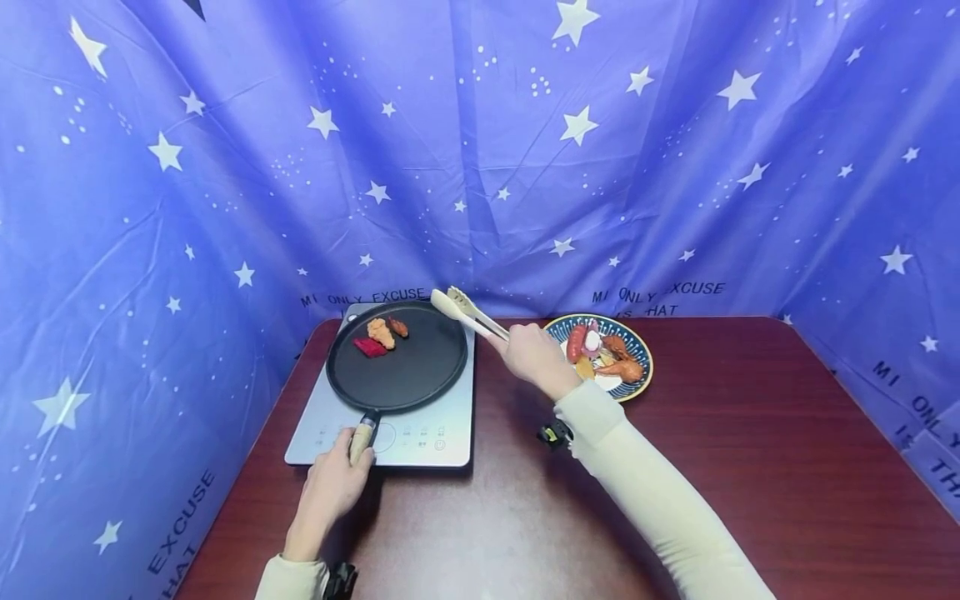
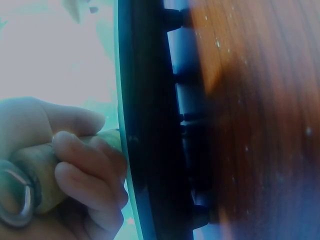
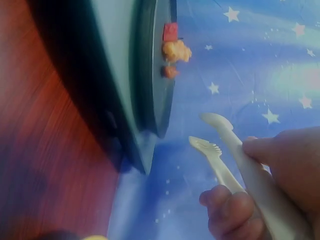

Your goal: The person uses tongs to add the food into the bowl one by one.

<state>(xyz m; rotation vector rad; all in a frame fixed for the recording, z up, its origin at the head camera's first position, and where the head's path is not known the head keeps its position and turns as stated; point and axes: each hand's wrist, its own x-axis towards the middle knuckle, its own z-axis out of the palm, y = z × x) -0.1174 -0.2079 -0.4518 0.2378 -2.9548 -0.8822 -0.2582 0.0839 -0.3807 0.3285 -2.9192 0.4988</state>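
Right hand (image 1: 534, 357) around ridge-tipped tongs (image 3: 256, 186)

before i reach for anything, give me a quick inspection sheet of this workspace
surface: dark red-brown table, glossy, with wood grain
job's things: pan on the cooktop, three food pieces in it; plate at the right with a sausage and other food; tongs, tips apart, holding no food
clutter: nothing seen
hands: left hand grips the pan's handle; right hand holds the tongs
cables: nothing seen
surroundings: blue-purple curtain with white stars and dark lettering, behind the table and at both sides
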